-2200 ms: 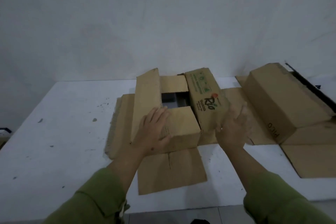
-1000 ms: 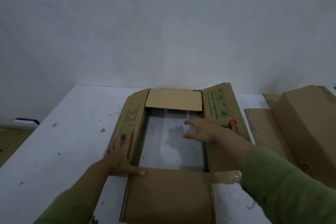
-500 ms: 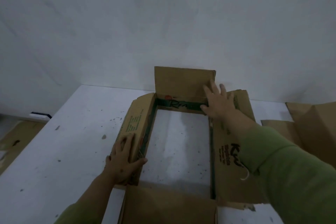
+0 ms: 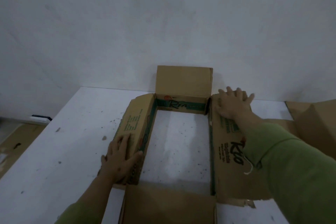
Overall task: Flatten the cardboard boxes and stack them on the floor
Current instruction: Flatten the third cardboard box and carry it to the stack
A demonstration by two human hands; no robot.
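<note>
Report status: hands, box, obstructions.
Left hand flat on left flap, right hand flat on right flap. Brown printed cardboard box open, unflattened, on white table. Nothing blocking.

Brown box, green print; white table

Matt brown cardboard box
</note>
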